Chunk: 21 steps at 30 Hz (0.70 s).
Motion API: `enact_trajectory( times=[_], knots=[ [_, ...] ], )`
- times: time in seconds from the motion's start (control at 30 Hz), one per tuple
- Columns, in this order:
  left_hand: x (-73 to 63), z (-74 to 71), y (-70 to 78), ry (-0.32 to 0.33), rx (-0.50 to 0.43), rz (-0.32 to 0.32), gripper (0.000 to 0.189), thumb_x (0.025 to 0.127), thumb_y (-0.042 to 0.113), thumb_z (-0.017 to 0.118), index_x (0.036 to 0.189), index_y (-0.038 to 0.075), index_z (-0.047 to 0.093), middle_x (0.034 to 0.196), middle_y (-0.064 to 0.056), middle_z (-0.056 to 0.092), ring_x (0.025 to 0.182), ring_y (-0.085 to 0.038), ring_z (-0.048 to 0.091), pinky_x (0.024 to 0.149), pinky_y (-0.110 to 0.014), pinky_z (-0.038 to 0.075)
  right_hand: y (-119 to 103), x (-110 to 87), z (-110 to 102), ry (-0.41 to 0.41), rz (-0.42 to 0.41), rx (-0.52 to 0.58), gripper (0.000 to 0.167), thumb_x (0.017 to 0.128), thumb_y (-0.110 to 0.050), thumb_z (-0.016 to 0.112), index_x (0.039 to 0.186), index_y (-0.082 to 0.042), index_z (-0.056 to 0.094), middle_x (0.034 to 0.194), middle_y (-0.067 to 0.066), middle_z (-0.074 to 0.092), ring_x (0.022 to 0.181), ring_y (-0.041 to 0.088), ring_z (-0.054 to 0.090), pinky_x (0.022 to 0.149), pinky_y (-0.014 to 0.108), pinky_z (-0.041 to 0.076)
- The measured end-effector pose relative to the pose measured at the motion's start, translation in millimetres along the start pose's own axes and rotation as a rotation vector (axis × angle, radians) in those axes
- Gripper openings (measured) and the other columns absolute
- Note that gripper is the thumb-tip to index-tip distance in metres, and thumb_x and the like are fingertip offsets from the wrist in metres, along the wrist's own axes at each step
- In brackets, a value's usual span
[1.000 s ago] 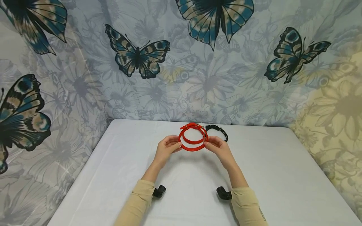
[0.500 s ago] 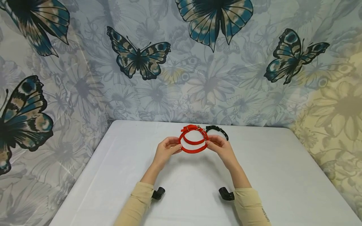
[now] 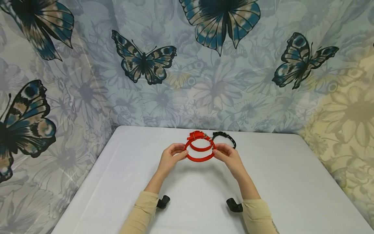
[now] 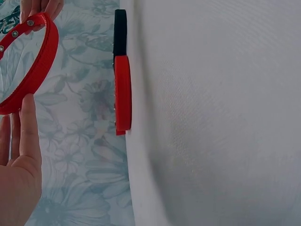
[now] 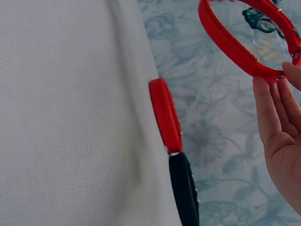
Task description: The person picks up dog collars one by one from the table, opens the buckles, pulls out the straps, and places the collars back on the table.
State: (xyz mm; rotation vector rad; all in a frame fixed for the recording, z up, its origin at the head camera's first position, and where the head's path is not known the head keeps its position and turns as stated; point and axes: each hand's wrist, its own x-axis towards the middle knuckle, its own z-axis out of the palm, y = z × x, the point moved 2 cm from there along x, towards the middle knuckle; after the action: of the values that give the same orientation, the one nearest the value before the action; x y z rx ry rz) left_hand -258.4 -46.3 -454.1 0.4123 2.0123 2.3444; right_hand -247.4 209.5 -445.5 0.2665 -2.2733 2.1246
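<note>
A red collar (image 3: 200, 159) is held up above the white table between both hands. My left hand (image 3: 170, 159) pinches its left side. The opposite side is pinched by my right hand (image 3: 230, 160). In the left wrist view, metal eyelets show along the held collar (image 4: 42, 63). Behind it, a second red collar (image 3: 201, 149) rests on the table; the wrist views show this red collar (image 4: 123, 94) edge-on. A black collar (image 3: 230, 138) with metal studs touches or nearly touches it on the right, partly hidden by my right hand.
The white-covered table (image 3: 117, 182) ends at a patterned wall hanging (image 3: 210, 104) with printed butterflies and flowers. Black wrist-camera parts (image 3: 163, 201) stick out from both beige sleeves (image 3: 143, 208).
Both hands keep their hold on the red collar, which sits slightly lower in the head view. The whole head view has also shifted down a little. The collars on the table stay in place.
</note>
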Motion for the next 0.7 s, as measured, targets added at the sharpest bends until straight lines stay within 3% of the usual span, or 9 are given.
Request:
enact_trajectory(
  times=[0.07,0.3,0.47,0.6,0.7],
  knots=[
    [-0.4,0.1,-0.4,-0.011,0.0,0.001,0.034,0.086,0.009,0.075,0.118,0.0,0.064,0.105,-0.015,0.062,0.094,-0.021,0.063,0.081,-0.038,0.057,1,-1.4,-1,0.001,0.003,0.0,0.044,0.093,-0.02,0.069,0.122,0.01,0.054,0.111,0.017,0.063,0.098,0.015,0.065,0.087,0.031,0.054],
    [-11.8,6.4,25.5,-0.038,0.024,-0.04,0.031,0.09,0.004,0.069,0.119,-0.006,0.063,0.105,-0.013,0.064,0.094,-0.017,0.063,0.084,-0.039,0.056,-3,-5.2,-1,0.0,0.019,-0.015,0.04,0.093,-0.015,0.068,0.122,0.009,0.055,0.111,0.017,0.063,0.098,0.016,0.065,0.087,0.03,0.055],
    [-11.4,6.5,24.9,-0.04,0.02,-0.034,0.031,0.091,0.004,0.068,0.119,-0.006,0.062,0.109,-0.023,0.062,0.093,-0.016,0.063,0.084,-0.037,0.056,-2,-3.6,-3,-0.005,-0.017,-0.052,0.038,0.093,-0.021,0.069,0.12,0.004,0.059,0.115,0.027,0.06,0.097,0.016,0.065,0.086,0.028,0.055],
    [-10.4,7.6,25.3,-0.049,0.019,-0.02,0.032,0.091,0.003,0.067,0.12,-0.007,0.061,0.115,-0.031,0.058,0.095,-0.015,0.063,0.084,-0.036,0.056,-5,-3.8,-4,0.002,-0.033,-0.08,0.039,0.093,-0.021,0.068,0.12,0.005,0.059,0.112,0.023,0.061,0.095,0.015,0.064,0.085,0.027,0.055],
    [-10.0,8.4,25.5,-0.049,0.016,-0.012,0.031,0.091,0.002,0.067,0.12,-0.008,0.061,0.115,-0.03,0.058,0.096,-0.017,0.063,0.085,-0.036,0.056,-7,-4.1,-5,0.011,-0.031,-0.091,0.04,0.093,-0.02,0.068,0.121,0.006,0.059,0.109,0.017,0.063,0.096,0.015,0.063,0.085,0.027,0.054]
  ],
)
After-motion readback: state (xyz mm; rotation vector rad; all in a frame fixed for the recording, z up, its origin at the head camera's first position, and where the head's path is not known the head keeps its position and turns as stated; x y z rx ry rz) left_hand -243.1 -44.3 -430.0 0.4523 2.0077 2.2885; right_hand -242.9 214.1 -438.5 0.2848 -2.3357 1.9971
